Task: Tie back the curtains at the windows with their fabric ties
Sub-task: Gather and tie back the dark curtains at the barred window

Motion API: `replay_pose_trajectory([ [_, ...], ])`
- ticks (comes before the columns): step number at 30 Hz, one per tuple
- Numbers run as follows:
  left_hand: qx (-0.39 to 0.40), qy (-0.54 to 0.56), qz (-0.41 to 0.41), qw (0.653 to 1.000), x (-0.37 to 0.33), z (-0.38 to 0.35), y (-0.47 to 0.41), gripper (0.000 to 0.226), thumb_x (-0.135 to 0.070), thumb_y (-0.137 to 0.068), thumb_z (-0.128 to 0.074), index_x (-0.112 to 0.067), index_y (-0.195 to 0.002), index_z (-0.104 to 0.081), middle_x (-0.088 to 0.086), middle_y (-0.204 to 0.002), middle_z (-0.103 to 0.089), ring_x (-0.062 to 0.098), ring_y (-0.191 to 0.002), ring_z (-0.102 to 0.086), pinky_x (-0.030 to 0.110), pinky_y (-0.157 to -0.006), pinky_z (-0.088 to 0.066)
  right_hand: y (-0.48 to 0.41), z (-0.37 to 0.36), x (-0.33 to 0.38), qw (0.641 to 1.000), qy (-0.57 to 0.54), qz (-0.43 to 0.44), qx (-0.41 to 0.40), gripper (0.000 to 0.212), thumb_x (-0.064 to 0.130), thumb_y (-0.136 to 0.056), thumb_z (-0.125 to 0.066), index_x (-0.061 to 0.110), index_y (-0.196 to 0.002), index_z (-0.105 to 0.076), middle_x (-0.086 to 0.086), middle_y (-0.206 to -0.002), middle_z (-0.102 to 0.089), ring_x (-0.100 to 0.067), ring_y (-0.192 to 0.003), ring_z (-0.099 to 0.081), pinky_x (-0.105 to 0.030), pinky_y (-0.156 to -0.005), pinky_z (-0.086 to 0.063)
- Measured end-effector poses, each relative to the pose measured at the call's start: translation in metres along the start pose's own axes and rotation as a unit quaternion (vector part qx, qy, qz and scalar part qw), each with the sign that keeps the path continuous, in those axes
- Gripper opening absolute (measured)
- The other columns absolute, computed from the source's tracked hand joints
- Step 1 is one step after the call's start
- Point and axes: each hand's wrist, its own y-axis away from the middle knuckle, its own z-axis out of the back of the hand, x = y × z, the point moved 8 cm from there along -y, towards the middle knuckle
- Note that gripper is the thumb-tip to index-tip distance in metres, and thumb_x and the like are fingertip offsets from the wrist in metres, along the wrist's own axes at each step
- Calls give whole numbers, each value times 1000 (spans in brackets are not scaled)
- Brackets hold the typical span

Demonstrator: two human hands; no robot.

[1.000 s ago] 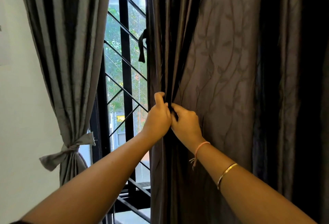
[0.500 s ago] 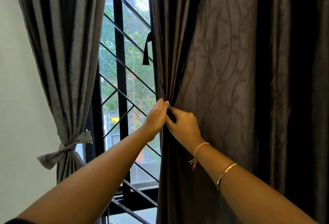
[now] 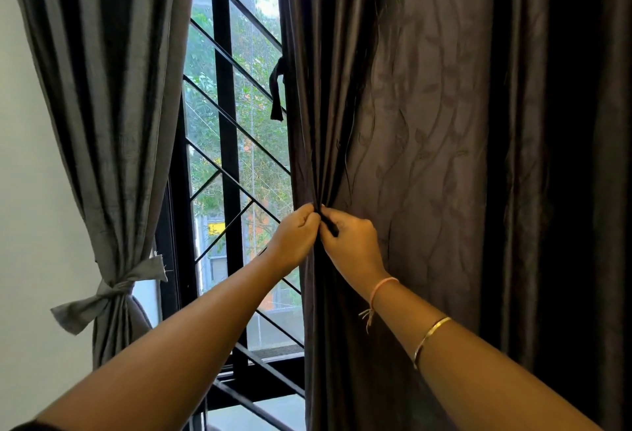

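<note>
- A pale wall [image 3: 30,191] fills the far left.
- The grey curtain [image 3: 109,88] hangs beside it. Low down it is gathered by its fabric tie [image 3: 109,293], which is knotted with two loose ends sticking out.
- The window grille [image 3: 224,122], black bars and diagonals, shows in the gap, with greenery behind.
- A dark strip of fabric [image 3: 276,92] dangles at the left edge of the dark curtain [image 3: 427,157], above the hands.
- The left hand [image 3: 295,235] has its fingers curled, pinching that curtain's bunched left edge.
- The right hand [image 3: 352,242] meets it fingertip to fingertip, fingers likewise curled on the same fold.
- The dark curtain hangs full-length and untied.
- A pink thread band [image 3: 381,288] and a gold bangle [image 3: 429,336] circle the right forearm.
</note>
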Motion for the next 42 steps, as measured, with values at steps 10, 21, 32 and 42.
replay_pose_trajectory([
  [10,-62,6,3,998,-1,8,3,29,-13,-95,-42,7,-78,-54,12,-66,-45,18,-60,-42,28,-56,-34,8,0,-13,990,-87,-102,-42,24,14,-88,-61,7,-111,-63,-9,-104,-64,-18,-93,-62,-35,-86,-53],
  [21,-90,-172,-97,976,-21,11,13,15,-1,-87,-47,-10,-79,-57,-5,-58,-49,4,-50,-44,13,-47,-34,10,-1,-12,994,-54,-88,-41,2,6,-87,-57,6,-87,-56,-5,-85,-59,-16,-79,-58,-35,-72,-53],
  [32,-56,-115,-73,989,-21,11,19,20,-13,-88,-54,0,-101,-64,17,-83,-68,27,-77,-65,40,-75,-53,8,-10,-27,974,-183,-131,23,19,5,-89,-58,3,-105,-68,-10,-101,-70,-19,-95,-65,-29,-88,-52],
  [42,-147,-191,-91,966,-28,17,26,40,-3,-80,-53,-22,-52,-31,-5,-45,-34,9,-42,-31,14,-44,-32,11,5,-21,996,75,-45,1,9,17,-86,-59,18,-77,-58,10,-74,-49,-2,-59,-45,-8,-51,-28],
])
